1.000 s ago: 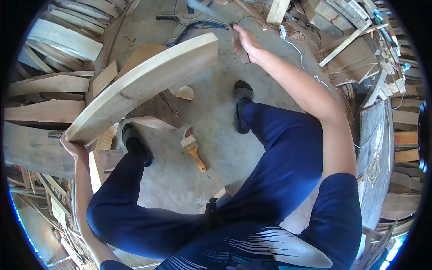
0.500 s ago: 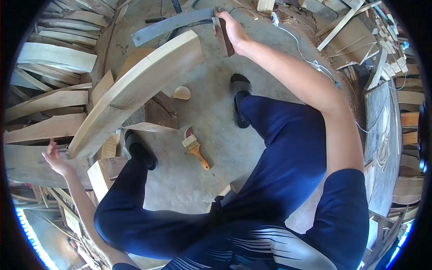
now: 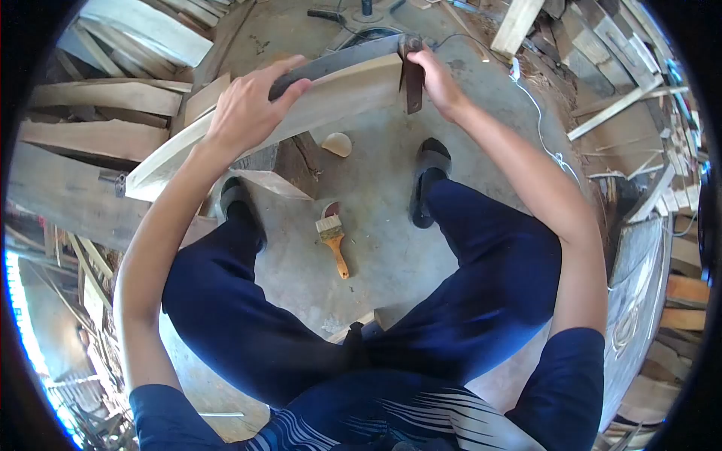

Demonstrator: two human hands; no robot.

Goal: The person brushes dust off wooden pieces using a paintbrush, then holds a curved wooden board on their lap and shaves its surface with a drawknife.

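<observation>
A long curved wooden board [image 3: 338, 101] reaches from the left up to the top centre, its left end by a metal fitting on a big plank. Along its upper edge lies a square-like tool with a grey metal blade [image 3: 350, 59] and a dark wooden handle [image 3: 413, 86]. My right hand [image 3: 438, 83] is closed on that handle at the board's far right end. Over the board's middle, my left hand [image 3: 252, 105] grips the other end of the blade between thumb and fingers.
A brush [image 3: 333, 244] with an orange handle lies on the floor between my feet. Beneath the board stands a wooden block [image 3: 282, 169], with a pale round piece [image 3: 337, 144] beside it. Planks [image 3: 105, 139] are stacked at left; a white cable [image 3: 538, 113] runs at right.
My left hand has left the board's lower left end and taken hold of the blade. The tool has moved from beyond the board onto its upper edge, with my right hand still on the handle.
</observation>
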